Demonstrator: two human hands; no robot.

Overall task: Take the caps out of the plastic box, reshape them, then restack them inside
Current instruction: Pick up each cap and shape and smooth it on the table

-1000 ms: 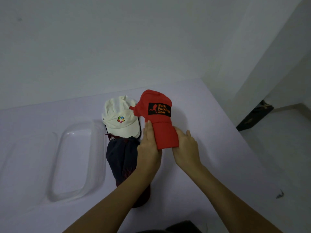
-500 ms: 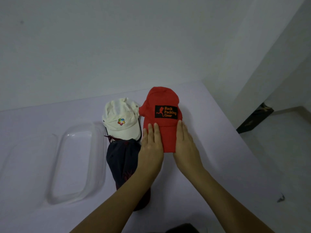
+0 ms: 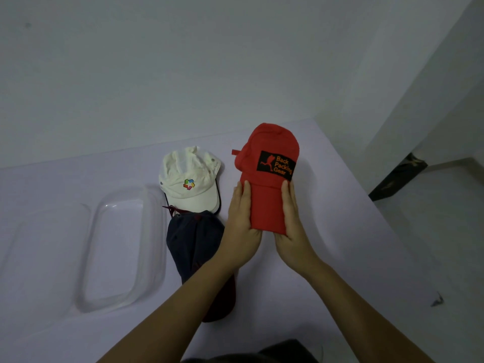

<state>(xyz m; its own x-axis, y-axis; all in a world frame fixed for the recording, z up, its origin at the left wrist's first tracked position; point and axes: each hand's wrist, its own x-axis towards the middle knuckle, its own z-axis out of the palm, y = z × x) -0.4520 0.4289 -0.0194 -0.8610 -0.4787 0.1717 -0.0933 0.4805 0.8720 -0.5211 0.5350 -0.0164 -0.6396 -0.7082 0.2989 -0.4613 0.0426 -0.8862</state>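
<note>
A red cap [image 3: 267,200] with a black "Back Packing Gear" patch sits right of centre, its brim pointing toward me. My left hand [image 3: 242,221] grips the brim's left edge and my right hand [image 3: 292,226] grips its right edge, squeezing the brim into a narrow curve between them. To the left lies a white cap [image 3: 191,179] with a coloured logo. Below it a navy cap [image 3: 193,239] with a dark red brim is partly hidden under my left forearm. The clear plastic box [image 3: 157,244] stands further left with nothing inside.
All of it rests on a pale table [image 3: 340,258] against a white wall. A faint clear lid shape [image 3: 39,244] lies left of the box. The table's right edge drops to the floor, where a dark object [image 3: 398,176] lies.
The red cap was held up, then laid flat under both hands. Now my hands have slid to the brim's sides and are squeezing it into a curve.
</note>
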